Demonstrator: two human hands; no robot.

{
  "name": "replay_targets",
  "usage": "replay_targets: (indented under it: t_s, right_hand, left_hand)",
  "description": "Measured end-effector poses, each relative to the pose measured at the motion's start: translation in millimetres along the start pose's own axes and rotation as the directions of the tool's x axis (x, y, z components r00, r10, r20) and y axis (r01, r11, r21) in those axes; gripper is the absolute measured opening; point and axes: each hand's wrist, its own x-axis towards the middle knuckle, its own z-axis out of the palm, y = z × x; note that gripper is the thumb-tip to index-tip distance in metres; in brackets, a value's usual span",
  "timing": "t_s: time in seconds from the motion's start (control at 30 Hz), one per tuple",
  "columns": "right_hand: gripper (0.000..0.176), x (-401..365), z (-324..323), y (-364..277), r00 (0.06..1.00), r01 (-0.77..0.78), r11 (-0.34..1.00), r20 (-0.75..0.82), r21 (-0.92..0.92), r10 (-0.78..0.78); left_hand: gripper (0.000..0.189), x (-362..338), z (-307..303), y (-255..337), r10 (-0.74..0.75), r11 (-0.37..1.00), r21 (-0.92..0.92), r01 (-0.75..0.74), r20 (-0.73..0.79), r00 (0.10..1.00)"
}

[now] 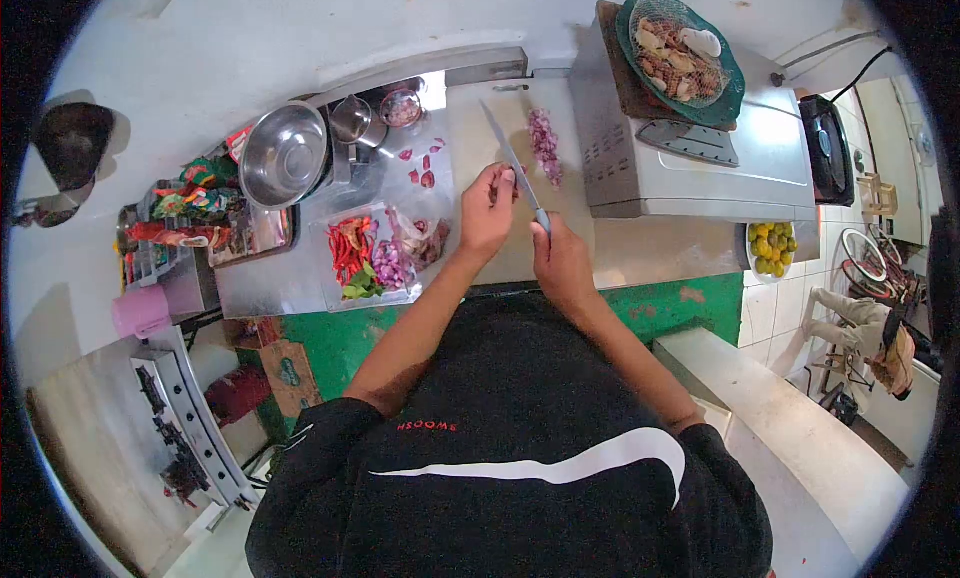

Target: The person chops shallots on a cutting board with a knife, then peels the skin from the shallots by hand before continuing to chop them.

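My right hand (562, 263) is wrapped round the handle of a knife (515, 160), its blade pointing up and away over a pale cutting board (480, 123). Beside the blade, my left hand (488, 210) has its fingers pinched together on something small and reddish, too hidden to name. A row of chopped shallots (544, 143) lies on the board, right of the blade. Left of the board are loose shallot pieces (428, 179). Nearer me, a clear tray holds red chilies (350, 250), peeled shallots (391, 265) and green leaves (362, 281).
A large steel bowl (284, 156), a steel cup (351, 120) and a small bowl (401, 108) stand at the left. At the right, a grey appliance (720, 173) carries a green basket (733, 88). Beyond are a bowl of yellow-green fruit (772, 250) and another person (868, 336).
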Motion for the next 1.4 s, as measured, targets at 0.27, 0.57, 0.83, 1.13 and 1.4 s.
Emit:
replay_targets:
  t_s: [0.27, 0.57, 0.83, 1.13, 1.4]
  right_hand:
    - [0.028, 4.7, -0.5, 12.7, 0.984, -0.177, 0.961, 0.017, 0.212, 0.177]
    - [0.032, 44.9, 29.1, 26.7, 0.975, -0.169, 0.940, -0.090, 0.295, 0.203]
    - [0.035, 43.5, 36.3, 34.8, 0.946, -0.317, 0.797, 0.109, 0.514, 0.305]
    - [0.030, 41.2, 27.3, 25.0, 0.879, -0.471, 0.555, 0.314, 0.685, 0.358]
    - [0.030, 40.8, 21.6, 30.5, 0.847, -0.528, 0.409, 0.430, 0.744, 0.312]
  left_hand:
    - [0.028, 3.0, -13.2, -22.6, -0.270, 0.910, -0.297, 0.290, 0.107, 0.957]
    - [0.028, -14.5, -28.2, -32.6, -0.269, 0.922, -0.193, 0.335, 0.303, 0.914]
    - [0.027, -23.5, -34.5, -38.8, -0.211, 0.929, -0.245, 0.276, 0.261, 0.942]
    - [0.024, -22.5, -35.7, -37.8, -0.151, 0.976, -0.118, 0.182, 0.232, 0.961]
    - [0.018, -21.0, -37.2, -32.9, -0.139, 0.977, -0.118, 0.176, 0.268, 0.953]
